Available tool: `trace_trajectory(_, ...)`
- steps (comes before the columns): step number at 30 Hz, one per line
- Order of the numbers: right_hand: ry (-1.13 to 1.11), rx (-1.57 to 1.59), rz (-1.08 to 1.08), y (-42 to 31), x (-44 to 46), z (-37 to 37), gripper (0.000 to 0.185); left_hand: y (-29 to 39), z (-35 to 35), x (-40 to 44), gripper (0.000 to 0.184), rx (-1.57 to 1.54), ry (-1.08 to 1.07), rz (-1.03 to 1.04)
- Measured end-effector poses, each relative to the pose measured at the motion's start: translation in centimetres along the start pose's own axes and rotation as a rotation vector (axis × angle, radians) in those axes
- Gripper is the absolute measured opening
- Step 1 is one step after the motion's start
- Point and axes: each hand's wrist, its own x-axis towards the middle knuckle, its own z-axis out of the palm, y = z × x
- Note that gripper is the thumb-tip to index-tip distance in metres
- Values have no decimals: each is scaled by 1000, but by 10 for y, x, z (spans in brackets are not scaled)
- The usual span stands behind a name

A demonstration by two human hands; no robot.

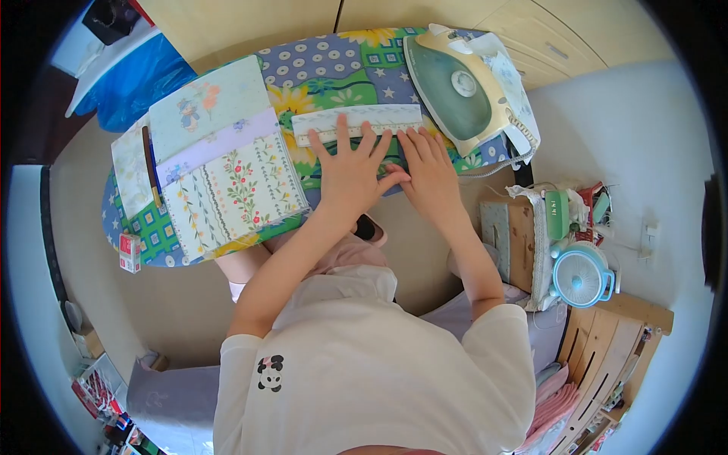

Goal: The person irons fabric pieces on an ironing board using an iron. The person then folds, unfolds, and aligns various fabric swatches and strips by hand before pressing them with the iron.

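Observation:
A narrow white fabric strip (pixel 326 121) with a leafy print lies across the patterned ironing board (pixel 312 57). My left hand (pixel 350 168) rests flat on its lower edge, fingers spread. Beside it, my right hand (pixel 429 168) has its fingers stretched out at the strip's right end, and the two thumbs meet below. To the right is a cream and green iron (pixel 459 87), lying on its side with its cord curling down. On the left are flower-printed fabric pieces (pixel 239 178), a lilac band (pixel 220 140) among them.
A brown-handled slim tool (pixel 149 163) lies by the fabric pieces. A small red and white box (pixel 130 252) sits at the board's left edge. Cabinets (pixel 250 26) stand behind the board. A blue fan (pixel 582 274) and a green box (pixel 556 214) are at right.

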Motion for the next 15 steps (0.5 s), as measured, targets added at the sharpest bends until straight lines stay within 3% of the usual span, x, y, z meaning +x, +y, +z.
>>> trace_trajectory(10,-15,-33,-14,1,-2,-1,49,1,-1,1,67,6,-14,-1)
trace_trajectory(12,-34,-38,-35,6,5,-19,46,1,-1,1,67,10,-17,2)
trace_trajectory(14,18,148,94,9,23,-63,39,1,-2,2,67,15,-23,3)
trace_trajectory(15,137,148,125,12,36,-84,37,1,-4,2,67,25,-44,-1)
